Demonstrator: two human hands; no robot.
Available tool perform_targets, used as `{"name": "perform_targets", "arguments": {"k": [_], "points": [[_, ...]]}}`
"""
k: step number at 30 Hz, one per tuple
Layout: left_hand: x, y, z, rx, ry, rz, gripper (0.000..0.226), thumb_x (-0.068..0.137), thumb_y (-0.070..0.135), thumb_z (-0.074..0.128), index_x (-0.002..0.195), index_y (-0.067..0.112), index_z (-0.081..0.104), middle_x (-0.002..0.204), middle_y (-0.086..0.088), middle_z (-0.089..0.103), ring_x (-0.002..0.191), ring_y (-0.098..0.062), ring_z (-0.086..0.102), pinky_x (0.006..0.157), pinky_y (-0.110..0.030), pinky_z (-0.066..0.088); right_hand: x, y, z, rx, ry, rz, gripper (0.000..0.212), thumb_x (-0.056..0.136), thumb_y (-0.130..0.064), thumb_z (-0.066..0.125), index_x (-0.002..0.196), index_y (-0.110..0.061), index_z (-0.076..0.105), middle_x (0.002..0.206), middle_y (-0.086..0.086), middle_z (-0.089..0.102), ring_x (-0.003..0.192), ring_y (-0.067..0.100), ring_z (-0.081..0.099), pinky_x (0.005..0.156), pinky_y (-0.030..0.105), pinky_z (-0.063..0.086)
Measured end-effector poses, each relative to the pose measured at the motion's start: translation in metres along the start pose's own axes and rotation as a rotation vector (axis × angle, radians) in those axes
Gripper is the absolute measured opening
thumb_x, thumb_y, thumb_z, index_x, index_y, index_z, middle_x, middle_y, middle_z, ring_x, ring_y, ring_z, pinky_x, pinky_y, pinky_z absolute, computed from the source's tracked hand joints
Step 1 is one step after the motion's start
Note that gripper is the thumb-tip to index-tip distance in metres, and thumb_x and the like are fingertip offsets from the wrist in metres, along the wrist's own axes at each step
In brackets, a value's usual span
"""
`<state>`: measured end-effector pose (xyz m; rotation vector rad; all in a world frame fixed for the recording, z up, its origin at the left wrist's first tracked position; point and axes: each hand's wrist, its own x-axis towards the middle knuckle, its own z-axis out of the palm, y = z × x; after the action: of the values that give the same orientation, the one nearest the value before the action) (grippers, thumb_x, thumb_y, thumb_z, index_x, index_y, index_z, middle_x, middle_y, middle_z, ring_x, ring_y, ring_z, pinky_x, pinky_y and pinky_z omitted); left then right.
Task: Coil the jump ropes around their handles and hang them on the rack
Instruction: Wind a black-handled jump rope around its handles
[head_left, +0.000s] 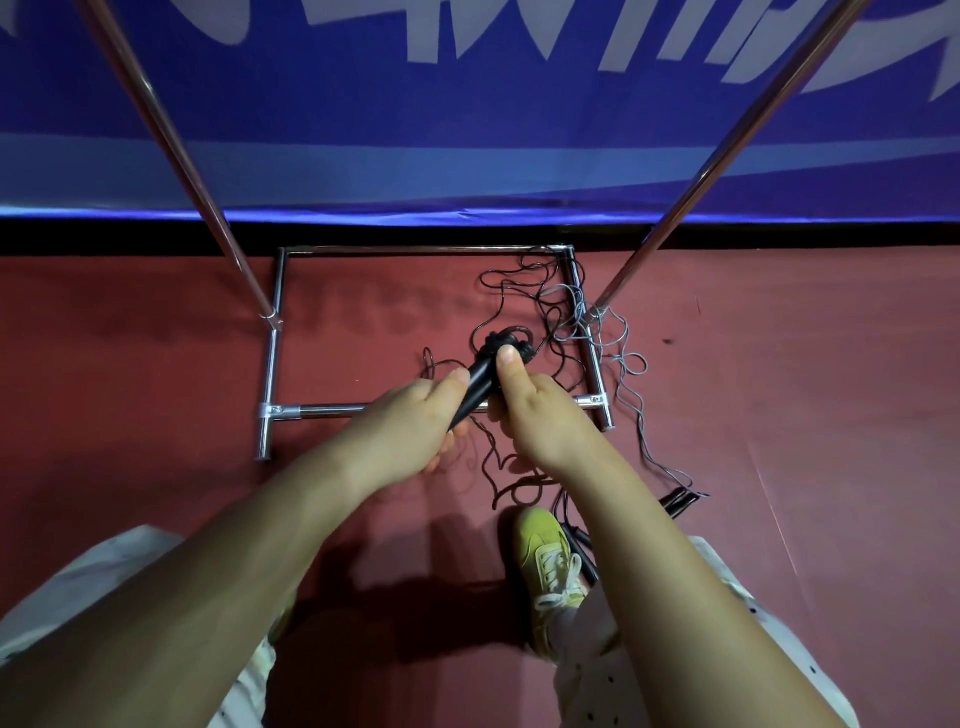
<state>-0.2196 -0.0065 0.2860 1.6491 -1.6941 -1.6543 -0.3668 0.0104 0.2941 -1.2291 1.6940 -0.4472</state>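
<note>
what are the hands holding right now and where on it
Both hands grip the black jump rope handles: the left hand round the lower shaft, the right hand beside the upper part, thumb near the cord end. The black cord trails to the floor.

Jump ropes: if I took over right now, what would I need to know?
Left hand: grips the black handles.
Right hand: holds the handles too, thumb up by the top, where a few turns of black rope are wound.
Most of that rope lies loose on the floor inside the rack base.
A grey rope is tangled over the rack's right side; more handles lie by the shoe.
Done: coiling just begun.
Left: finish coiling, hang it, then do the rest.
</note>
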Motion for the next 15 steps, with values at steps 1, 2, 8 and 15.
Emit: {"name": "perform_targets", "arguments": {"k": [1, 2, 8, 15], "points": [[0.0003, 0.0, -0.0011, 0.04, 0.023, 0.014, 0.059, 0.083, 0.058, 0.027, 0.073, 0.009, 0.058, 0.051, 0.003, 0.052, 0.054, -0.023, 0.05, 0.063, -0.035, 0.042, -0.0004, 0.0003, -0.0003, -0.013, 0.007, 0.027, 0.069, 0.096, -0.061, 0.019, 0.06, -0.011, 0.051, 0.053, -0.001, 0.048, 0.05, 0.016, 0.048, 0.061, 0.036, 0.047], [0.0004, 0.0004, -0.0023, 0.087, 0.054, 0.027, 0.053, 0.089, 0.052, 0.028, 0.074, 0.011, 0.058, 0.054, 0.005, 0.052, 0.06, -0.024, 0.05, 0.067, -0.035, 0.041, 0.0, 0.0012, -0.0007, -0.024, 0.015, 0.05, 0.071, 0.095, -0.063, 0.021, 0.057, -0.011, 0.051, 0.05, 0.0, 0.049, 0.047, 0.015, 0.051, 0.06, 0.033, 0.045], [0.0016, -0.0024, -0.0066, 0.277, 0.111, 0.057, 0.04, 0.1, 0.042, 0.03, 0.077, 0.016, 0.05, 0.075, 0.0, 0.054, 0.079, -0.027, 0.051, 0.075, -0.037, 0.041, 0.0013, 0.0046, -0.0013, 0.032, 0.062, 0.032, 0.064, 0.096, -0.059, 0.031, 0.062, -0.008, 0.052, 0.051, 0.002, 0.047, 0.053, 0.022, 0.055, 0.061, 0.031, 0.042], [0.0052, -0.004, -0.009, 0.335, 0.124, 0.084, 0.028, 0.098, 0.042, 0.04, 0.094, 0.019, 0.056, 0.077, 0.004, 0.052, 0.075, -0.02, 0.051, 0.067, -0.035, 0.037, 0.0025, 0.0052, 0.0009, 0.26, -0.038, 0.09, 0.067, 0.096, -0.062, 0.025, 0.075, -0.009, 0.061, 0.037, -0.011, 0.035, 0.034, 0.006, 0.031, 0.048, 0.026, 0.031]]}}
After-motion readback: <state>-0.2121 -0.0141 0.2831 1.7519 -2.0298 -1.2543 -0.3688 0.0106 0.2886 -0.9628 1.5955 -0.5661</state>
